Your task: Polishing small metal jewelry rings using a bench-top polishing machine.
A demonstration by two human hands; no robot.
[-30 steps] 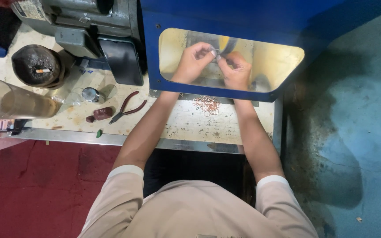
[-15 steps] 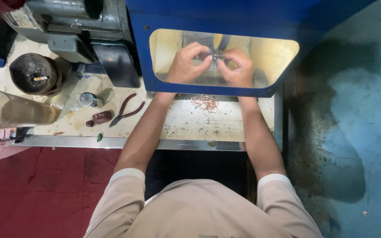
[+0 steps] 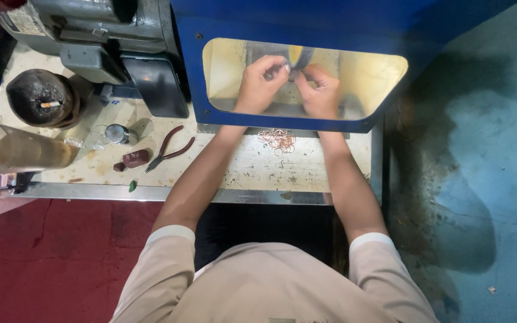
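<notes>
While both hands work inside the lit opening of the blue hood (image 3: pixel 366 122), left hand (image 3: pixel 258 84) and right hand (image 3: pixel 318 90) pinch one small piece between meeting fingertips (too small to identify), pressed toward the spinning wheel (image 3: pixel 299 57) just beyond. Copper rings (image 3: pixel 277 140) heaped nearer; pliers (image 3: pixel 169 149) left.

I count my two hands, the left hand (image 3: pixel 261 84) and the right hand (image 3: pixel 317 90). One heap of small copper-coloured wire rings (image 3: pixel 277 139), too tangled to number. One pair of red-handled pliers (image 3: pixel 169 149). One small round metal tin (image 3: pixel 115 133). One dark round ashtray (image 3: pixel 42 98) holding one cigarette (image 3: pixel 50 104).
</notes>
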